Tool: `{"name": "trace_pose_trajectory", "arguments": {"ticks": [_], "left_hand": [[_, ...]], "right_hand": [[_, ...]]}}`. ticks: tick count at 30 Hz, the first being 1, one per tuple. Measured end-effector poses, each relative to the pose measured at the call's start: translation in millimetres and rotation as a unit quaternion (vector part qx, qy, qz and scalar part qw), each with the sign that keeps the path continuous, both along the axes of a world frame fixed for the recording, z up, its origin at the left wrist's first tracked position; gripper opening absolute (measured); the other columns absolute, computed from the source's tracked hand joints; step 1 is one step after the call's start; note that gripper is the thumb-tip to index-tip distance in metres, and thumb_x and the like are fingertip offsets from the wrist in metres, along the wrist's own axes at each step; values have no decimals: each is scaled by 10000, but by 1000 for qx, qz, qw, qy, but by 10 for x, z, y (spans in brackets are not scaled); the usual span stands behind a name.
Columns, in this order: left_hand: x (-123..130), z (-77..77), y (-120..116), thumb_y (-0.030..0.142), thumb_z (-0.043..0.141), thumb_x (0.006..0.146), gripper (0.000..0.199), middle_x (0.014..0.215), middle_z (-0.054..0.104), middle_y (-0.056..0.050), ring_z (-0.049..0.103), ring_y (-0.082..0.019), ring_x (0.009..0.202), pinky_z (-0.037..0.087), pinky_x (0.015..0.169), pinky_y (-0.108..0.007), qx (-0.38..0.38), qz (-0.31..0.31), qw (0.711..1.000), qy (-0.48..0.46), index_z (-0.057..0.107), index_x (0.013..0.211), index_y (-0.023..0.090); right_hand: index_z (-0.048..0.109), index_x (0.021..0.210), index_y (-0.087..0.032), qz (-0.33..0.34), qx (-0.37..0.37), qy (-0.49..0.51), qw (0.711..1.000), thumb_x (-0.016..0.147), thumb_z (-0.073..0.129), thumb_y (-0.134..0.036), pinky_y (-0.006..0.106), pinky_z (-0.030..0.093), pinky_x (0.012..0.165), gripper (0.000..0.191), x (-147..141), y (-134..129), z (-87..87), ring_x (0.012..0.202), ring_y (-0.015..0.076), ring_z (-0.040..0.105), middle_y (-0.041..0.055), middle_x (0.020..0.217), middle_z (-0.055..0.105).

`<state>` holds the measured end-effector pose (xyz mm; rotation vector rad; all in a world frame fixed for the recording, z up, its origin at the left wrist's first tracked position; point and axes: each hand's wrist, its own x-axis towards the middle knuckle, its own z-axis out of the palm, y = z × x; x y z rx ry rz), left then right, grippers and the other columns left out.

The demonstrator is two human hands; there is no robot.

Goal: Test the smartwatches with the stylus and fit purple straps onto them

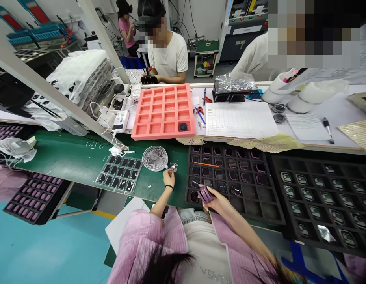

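Note:
My right hand is closed around purple, rounded-square watch cases, which look like a small stack. It is held over the front edge of a black compartment tray filled in part with dark watch-like pieces. An orange stick lies across that tray. My left hand is on the green bench beside a small white fan. Its fingers are pinched together at some small shiny silvery bits. What exactly they grip is too small to make out.
A clear tray of black pieces lies left of the fan. On the raised shelf are a pink compartment tray, paper sheets and tape rolls. Another black tray stands at right. Two people sit opposite.

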<state>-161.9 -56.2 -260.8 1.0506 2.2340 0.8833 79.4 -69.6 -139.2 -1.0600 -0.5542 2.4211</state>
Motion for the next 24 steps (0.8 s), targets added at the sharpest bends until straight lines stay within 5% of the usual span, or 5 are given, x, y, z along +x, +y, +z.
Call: {"name": "trace_pose_trajectory", "arguments": {"ticks": [5,11,19,24], "left_hand": [[-131,-219,41,-5,495,777,340,1137,526,-145,566,-241,1057,446,959,-407,-23,7,999,48,582,1078,126],[-311,-286,-32,38,560,775,224,1077,555,-104,603,-204,963,488,907,-356,-57,-58,995,58,617,966,142],[-463,-191,-4,21,605,723,121,933,594,-49,605,-115,710,506,794,-275,-99,-95,989,48,607,728,141],[-427,28,-49,14,624,695,132,705,611,-19,603,-130,658,514,750,-282,-101,-115,988,21,609,680,144]], "right_hand": [[636,1081,-176,-22,5,-16,1000,812,606,-387,272,431,453,344,78,72,27,503,158,590,82,759,707],[622,1091,-170,-45,7,-19,999,803,605,-399,277,433,454,369,73,49,9,506,164,592,83,761,706],[632,1071,-180,-40,6,6,999,775,644,-449,280,425,458,400,74,37,-32,508,155,580,65,760,698],[641,1051,-180,-37,-20,38,998,813,596,-434,283,413,468,351,100,59,8,516,157,584,70,759,700]]}}
